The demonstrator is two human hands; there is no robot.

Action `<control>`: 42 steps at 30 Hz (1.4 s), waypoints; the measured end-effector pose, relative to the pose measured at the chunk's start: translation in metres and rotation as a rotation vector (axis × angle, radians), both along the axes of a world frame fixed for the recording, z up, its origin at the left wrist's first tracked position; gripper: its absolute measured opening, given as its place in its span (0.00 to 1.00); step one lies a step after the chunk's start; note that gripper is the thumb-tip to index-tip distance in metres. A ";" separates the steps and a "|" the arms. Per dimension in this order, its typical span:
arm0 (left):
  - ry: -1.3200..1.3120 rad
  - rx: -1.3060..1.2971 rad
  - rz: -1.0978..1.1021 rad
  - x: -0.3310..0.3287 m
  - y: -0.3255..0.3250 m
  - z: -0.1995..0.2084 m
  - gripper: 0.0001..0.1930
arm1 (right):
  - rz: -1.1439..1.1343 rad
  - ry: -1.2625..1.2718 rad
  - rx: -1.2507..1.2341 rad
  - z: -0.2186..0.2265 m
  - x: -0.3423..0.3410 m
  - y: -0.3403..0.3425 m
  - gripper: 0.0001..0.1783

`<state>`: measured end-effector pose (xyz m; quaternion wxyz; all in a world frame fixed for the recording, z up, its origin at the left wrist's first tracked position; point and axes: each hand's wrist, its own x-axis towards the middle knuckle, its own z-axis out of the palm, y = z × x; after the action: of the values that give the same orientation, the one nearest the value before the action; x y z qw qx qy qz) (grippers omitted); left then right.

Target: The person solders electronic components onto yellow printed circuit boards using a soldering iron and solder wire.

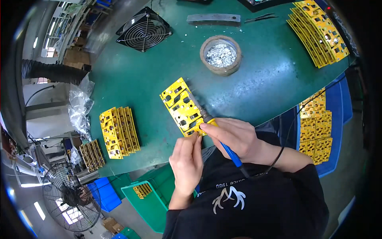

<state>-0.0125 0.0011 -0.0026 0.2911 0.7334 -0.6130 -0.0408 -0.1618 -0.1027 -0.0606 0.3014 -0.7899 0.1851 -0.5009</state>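
A yellow circuit board panel [178, 104] with dark cut-outs lies tilted on the green bench in front of me. My right hand [236, 139] grips a soldering iron [229, 150] with a blue and yellow handle. Its dark metal shaft reaches across the panel's right side toward the far end. The right fingertips come close to the panel's near edge. Right there, my left hand [186, 161] is closed in a pinch against the same edge; whatever is between its fingers is too small to make out.
On the bench [159, 79] stand a round pot of silvery scraps [221, 55], a black fan [146, 32], a metal ruler [213, 18] and tweezers [260, 18]. Yellow panels are stacked at left [119, 132] and far right [318, 34]. Blue [337, 135] and green [145, 209] bins hold more.
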 end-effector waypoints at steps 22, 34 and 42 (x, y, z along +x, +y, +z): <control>-0.093 -0.106 0.056 -0.013 0.002 -0.021 0.23 | -0.056 0.046 -0.003 0.025 -0.003 -0.013 0.21; -0.102 -0.196 0.114 -0.005 -0.008 -0.027 0.13 | -0.382 0.198 -0.027 0.040 -0.044 -0.048 0.22; -0.072 -0.204 0.122 -0.009 -0.012 -0.013 0.14 | -0.127 0.057 0.097 0.045 -0.047 -0.028 0.22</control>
<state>-0.0216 -0.0112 -0.0158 0.3437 0.7368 -0.5784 0.0660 -0.2092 -0.1303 -0.0159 0.3015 -0.7749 0.2676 -0.4868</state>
